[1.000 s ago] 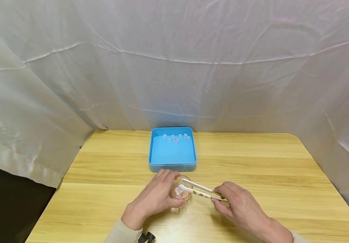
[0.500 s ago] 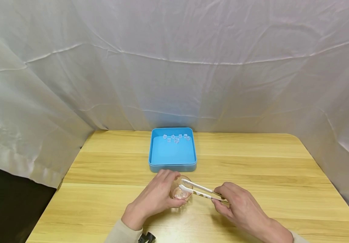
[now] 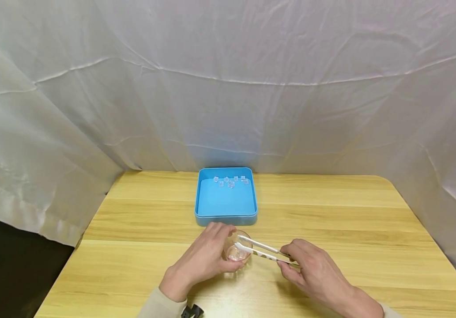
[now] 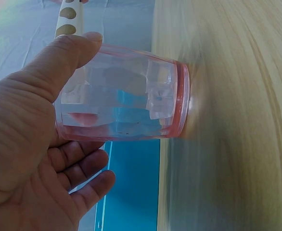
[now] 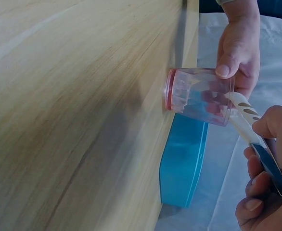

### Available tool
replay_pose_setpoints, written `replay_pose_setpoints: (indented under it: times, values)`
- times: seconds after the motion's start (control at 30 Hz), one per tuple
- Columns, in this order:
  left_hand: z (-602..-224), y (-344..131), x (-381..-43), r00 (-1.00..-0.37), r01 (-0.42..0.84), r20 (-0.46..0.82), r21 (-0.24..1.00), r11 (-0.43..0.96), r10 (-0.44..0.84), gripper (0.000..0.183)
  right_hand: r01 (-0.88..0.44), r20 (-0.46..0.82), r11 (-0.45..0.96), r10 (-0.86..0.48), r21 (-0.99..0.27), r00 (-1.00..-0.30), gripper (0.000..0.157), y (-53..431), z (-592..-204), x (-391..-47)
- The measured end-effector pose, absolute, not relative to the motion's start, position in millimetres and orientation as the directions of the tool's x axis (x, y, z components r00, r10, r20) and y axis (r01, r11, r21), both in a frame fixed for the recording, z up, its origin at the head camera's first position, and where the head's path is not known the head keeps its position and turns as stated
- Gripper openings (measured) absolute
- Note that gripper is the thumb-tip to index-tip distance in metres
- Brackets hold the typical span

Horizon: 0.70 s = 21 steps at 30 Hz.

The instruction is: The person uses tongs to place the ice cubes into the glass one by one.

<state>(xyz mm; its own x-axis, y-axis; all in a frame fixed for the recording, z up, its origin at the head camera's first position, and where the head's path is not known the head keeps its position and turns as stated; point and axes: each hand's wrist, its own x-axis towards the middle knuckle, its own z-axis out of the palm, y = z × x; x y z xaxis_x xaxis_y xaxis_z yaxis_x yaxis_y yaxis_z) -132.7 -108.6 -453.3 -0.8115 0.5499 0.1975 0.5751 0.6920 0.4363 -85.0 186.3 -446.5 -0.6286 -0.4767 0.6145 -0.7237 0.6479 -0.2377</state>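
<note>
My left hand (image 3: 204, 251) holds a clear cup (image 3: 236, 255) with a pink tint, thumb and fingers around its upper part. The cup (image 4: 131, 101) stands upright on the table, and clear cubes (image 4: 161, 94) lie at its bottom. In my right hand (image 3: 311, 269) is a pair of tongs (image 3: 260, 253), white with gold spots toward the tips. The tong tips are apart, at the cup's mouth, with no cube between them. From the right wrist, the tongs (image 5: 247, 113) reach in over the cup's rim beside the left thumb.
Just behind the cup is a shallow blue tray (image 3: 225, 201), with several clear cubes (image 3: 231, 184) along its far side. All this is on a light wooden table (image 3: 351, 229). A pale cloth curtain (image 3: 228, 110) hangs around the back and sides.
A clear cube seen at the tong tips one second ago has dropped into the cup; the tips now hold nothing. Both hands, the cup and the tray stay where they were.
</note>
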Motion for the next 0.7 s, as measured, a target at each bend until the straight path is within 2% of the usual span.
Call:
replay_pose_setpoints:
  times: [0.17, 0.43, 0.63, 0.7]
  values:
    - [-453, -109, -133, -0.809, 0.579, 0.201, 0.433, 0.691, 0.552, 0.074, -0.724, 0.620, 0.645, -0.470, -0.244, -0.628, 0.032, 186, -448, -86]
    - [-453, -108, -132, -0.811, 0.576, 0.196, 0.428, 0.696, 0.551, 0.073, -0.744, 0.661, 0.625, -0.458, -0.236, -0.595, 0.022, 189, -447, -92]
    - [-453, -108, -131, -0.804, 0.589, 0.214, 0.409, 0.697, 0.555, 0.073, -0.740, 0.696, 0.641, -0.438, -0.201, -0.569, 0.034, 189, -436, -106]
    - [-454, -107, -131, -0.802, 0.594, 0.222, 0.396, 0.700, 0.555, 0.074, -0.731, 0.701, 0.656, -0.432, -0.189, -0.568, 0.032, 188, -433, -111]
